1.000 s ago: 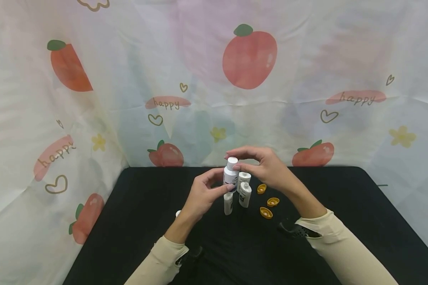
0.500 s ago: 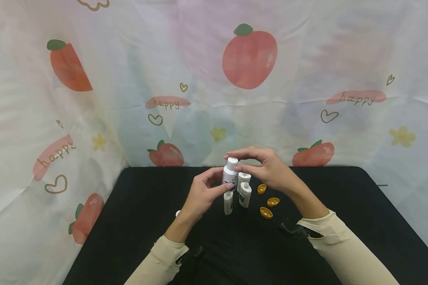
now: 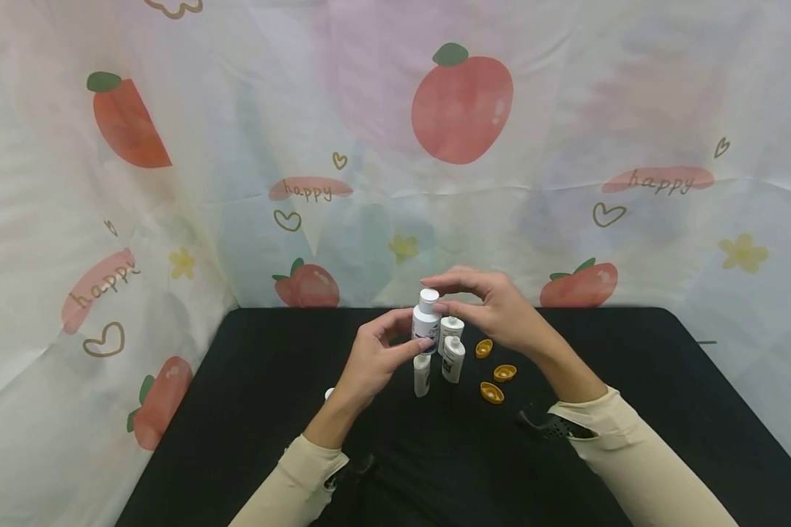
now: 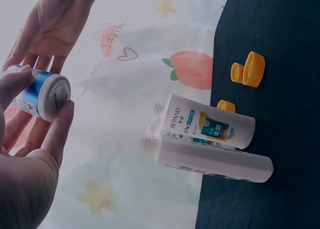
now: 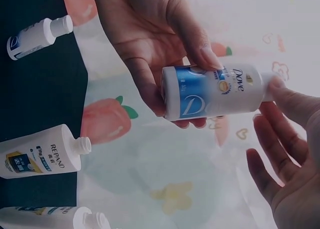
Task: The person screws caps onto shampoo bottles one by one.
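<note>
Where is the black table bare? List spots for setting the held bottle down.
Free: the black table between its left edge and the left forearm, short of the other Dove bottle, and between the right forearm and right edge. Crowded: the middle; three white bottles stand close together, three yellow pieces beside them.

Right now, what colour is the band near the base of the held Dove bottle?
The band is blue, showing best in the right wrist view.

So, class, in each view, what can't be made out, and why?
Head view: lettering on the held bottle, too small; most of the white object, hidden by the left forearm.
Left wrist view: much of the middle bottle, hidden behind neighbouring bottles.
Right wrist view: the rest of the lowest bottle, cut off by the bottom edge.
</note>
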`<state>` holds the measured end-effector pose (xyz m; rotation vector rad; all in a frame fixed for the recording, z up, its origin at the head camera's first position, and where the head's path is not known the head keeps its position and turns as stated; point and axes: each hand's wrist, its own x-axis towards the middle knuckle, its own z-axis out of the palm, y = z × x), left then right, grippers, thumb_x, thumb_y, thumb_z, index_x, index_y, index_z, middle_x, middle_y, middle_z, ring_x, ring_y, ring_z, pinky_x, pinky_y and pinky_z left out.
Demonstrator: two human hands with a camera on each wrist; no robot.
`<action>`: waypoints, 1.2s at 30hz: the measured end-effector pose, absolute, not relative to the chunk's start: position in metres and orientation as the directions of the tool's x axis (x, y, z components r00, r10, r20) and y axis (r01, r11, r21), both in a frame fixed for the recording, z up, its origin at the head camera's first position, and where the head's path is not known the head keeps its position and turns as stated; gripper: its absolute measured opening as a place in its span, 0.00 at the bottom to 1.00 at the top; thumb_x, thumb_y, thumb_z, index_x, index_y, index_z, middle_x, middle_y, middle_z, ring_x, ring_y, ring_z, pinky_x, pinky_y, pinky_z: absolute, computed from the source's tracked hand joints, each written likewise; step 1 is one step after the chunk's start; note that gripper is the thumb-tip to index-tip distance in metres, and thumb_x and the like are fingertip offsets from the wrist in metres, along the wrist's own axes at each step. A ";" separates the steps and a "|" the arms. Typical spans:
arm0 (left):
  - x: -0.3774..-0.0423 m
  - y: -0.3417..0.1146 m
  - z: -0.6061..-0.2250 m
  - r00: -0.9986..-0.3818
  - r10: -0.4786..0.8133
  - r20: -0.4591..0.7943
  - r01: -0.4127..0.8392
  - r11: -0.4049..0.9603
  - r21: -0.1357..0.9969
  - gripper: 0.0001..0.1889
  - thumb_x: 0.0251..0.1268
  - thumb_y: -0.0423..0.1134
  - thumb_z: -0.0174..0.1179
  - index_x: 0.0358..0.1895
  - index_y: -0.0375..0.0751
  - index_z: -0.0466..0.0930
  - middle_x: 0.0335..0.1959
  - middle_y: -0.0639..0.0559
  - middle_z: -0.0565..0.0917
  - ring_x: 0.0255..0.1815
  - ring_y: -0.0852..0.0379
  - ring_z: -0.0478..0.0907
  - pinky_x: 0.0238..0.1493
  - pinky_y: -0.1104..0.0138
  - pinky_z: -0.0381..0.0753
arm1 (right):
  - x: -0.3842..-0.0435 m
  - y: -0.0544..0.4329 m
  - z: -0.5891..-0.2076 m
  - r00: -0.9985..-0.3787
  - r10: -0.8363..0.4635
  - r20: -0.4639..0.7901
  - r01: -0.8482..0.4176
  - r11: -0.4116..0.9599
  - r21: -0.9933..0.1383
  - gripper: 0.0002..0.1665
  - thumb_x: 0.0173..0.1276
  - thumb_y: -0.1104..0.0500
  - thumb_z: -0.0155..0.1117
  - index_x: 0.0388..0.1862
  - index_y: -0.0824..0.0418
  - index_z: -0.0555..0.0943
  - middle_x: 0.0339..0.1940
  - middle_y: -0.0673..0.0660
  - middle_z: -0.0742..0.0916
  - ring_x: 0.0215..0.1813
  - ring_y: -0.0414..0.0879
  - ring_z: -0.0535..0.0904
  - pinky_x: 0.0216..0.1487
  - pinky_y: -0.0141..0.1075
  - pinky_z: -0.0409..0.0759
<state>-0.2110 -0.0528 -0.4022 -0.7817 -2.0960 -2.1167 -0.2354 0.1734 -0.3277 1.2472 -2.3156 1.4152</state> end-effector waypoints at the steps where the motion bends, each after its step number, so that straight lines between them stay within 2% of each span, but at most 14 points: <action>1: -0.211 -0.053 -0.402 -0.869 0.304 0.391 0.388 -0.072 0.919 0.22 0.63 0.32 0.71 0.61 0.43 0.82 0.51 0.45 0.86 0.53 0.52 0.82 0.57 0.51 0.79 | -0.236 0.173 -0.328 -0.639 -0.574 0.512 -0.717 0.203 -0.667 0.25 0.70 0.67 0.67 0.64 0.53 0.82 0.56 0.49 0.86 0.60 0.44 0.81 0.63 0.36 0.78; 7: -0.209 -0.052 -0.402 -0.873 0.319 0.370 0.358 -0.096 0.929 0.22 0.64 0.32 0.70 0.62 0.43 0.81 0.51 0.44 0.85 0.53 0.52 0.82 0.54 0.60 0.83 | -0.236 0.170 -0.327 -0.658 -0.583 0.476 -0.685 0.202 -0.700 0.24 0.71 0.65 0.67 0.65 0.52 0.81 0.59 0.48 0.87 0.65 0.43 0.79 0.66 0.41 0.76; 10: -0.209 -0.052 -0.402 -0.872 0.326 0.366 0.352 -0.103 0.930 0.22 0.64 0.32 0.69 0.61 0.42 0.81 0.51 0.43 0.85 0.52 0.52 0.81 0.54 0.62 0.84 | -0.235 0.169 -0.328 -0.665 -0.583 0.467 -0.674 0.198 -0.712 0.24 0.72 0.65 0.67 0.65 0.51 0.81 0.60 0.49 0.86 0.64 0.43 0.79 0.67 0.44 0.76; 18: -0.210 -0.052 -0.403 -0.861 0.341 0.377 0.364 -0.102 0.926 0.21 0.65 0.31 0.69 0.61 0.43 0.81 0.52 0.44 0.84 0.53 0.51 0.82 0.56 0.59 0.83 | -0.236 0.167 -0.332 -0.657 -0.595 0.462 -0.658 0.155 -0.737 0.24 0.72 0.65 0.66 0.64 0.51 0.81 0.55 0.51 0.84 0.61 0.46 0.80 0.66 0.41 0.76; 26: -0.210 -0.053 -0.401 -0.850 0.366 0.379 0.381 -0.070 0.922 0.22 0.65 0.32 0.69 0.62 0.45 0.80 0.52 0.46 0.86 0.53 0.52 0.83 0.57 0.55 0.82 | -0.240 0.170 -0.333 -0.656 -0.657 0.371 -0.531 0.052 -0.846 0.24 0.76 0.66 0.61 0.68 0.57 0.78 0.61 0.56 0.86 0.63 0.53 0.82 0.61 0.40 0.80; 30: -0.209 -0.053 -0.400 -0.848 0.368 0.383 0.386 -0.067 0.920 0.23 0.64 0.31 0.70 0.62 0.44 0.81 0.51 0.46 0.86 0.53 0.52 0.83 0.57 0.53 0.81 | -0.239 0.171 -0.334 -0.684 -0.635 0.359 -0.497 0.046 -0.867 0.20 0.75 0.65 0.62 0.64 0.63 0.80 0.57 0.58 0.87 0.61 0.52 0.83 0.59 0.40 0.81; 36: -0.208 -0.051 -0.400 -0.843 0.368 0.392 0.395 -0.071 0.916 0.22 0.62 0.31 0.71 0.60 0.44 0.81 0.50 0.46 0.86 0.52 0.52 0.82 0.54 0.62 0.82 | -0.238 0.169 -0.337 -0.710 -0.588 0.387 -0.515 0.060 -0.855 0.16 0.70 0.66 0.68 0.55 0.65 0.81 0.51 0.57 0.85 0.64 0.53 0.80 0.59 0.41 0.81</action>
